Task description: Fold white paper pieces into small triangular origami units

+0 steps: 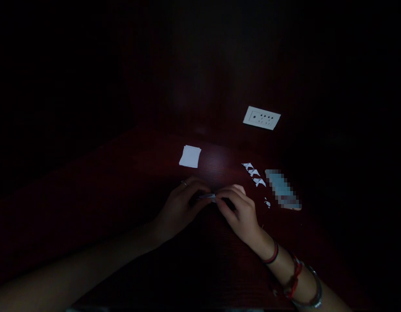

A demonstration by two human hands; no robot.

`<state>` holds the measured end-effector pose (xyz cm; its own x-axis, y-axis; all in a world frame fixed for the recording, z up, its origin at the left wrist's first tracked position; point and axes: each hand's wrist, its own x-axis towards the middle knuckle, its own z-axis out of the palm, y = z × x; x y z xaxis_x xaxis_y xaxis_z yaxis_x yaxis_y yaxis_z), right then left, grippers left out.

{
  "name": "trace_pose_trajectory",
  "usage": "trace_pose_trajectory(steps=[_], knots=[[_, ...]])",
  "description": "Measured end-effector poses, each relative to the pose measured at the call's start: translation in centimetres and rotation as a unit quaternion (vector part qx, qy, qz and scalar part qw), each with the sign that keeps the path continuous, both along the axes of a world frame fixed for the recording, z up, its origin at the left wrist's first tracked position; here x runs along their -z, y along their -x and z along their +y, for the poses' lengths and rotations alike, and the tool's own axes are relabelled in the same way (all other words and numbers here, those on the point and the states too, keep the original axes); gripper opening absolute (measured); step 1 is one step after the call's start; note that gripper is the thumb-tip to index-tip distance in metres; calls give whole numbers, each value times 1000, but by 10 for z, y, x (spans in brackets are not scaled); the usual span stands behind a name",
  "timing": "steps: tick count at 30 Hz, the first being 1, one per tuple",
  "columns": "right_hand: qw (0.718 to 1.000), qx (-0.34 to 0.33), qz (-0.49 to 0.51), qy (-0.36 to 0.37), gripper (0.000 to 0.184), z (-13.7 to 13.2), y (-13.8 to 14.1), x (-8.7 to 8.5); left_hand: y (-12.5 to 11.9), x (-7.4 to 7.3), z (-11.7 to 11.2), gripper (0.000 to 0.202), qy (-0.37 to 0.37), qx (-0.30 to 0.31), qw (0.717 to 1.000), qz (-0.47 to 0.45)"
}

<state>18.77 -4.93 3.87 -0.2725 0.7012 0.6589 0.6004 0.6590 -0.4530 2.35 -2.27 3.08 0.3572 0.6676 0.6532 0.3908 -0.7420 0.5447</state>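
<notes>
Between my two hands is a small folded piece of white paper, mostly covered by fingers. My left hand, with a ring on one finger, pinches its left end. At the right end, the fingers of my right hand are closed on the same paper. Beyond my left hand lies a stack of white paper squares. To the right of my right hand, several small folded paper shapes with pointed tips sit in a slanting row.
A phone with a blurred-out screen lies at the right, and tiny white bits are scattered beside it. A white socket plate is on the back wall. The dark red table is dimly lit, its far sides lost in shadow.
</notes>
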Motion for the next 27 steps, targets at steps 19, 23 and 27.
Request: trace_pose_trajectory(steps=[19, 23, 27], knots=[[1000, 10, 9, 25, 15, 3, -2, 7, 0, 2, 4, 7, 117, 62, 991, 25], [999, 8, 21, 43, 11, 4, -1, 7, 0, 3, 4, 6, 94, 41, 993, 50], [998, 14, 17, 51, 13, 3, 1, 6, 0, 4, 4, 5, 103, 31, 993, 58]])
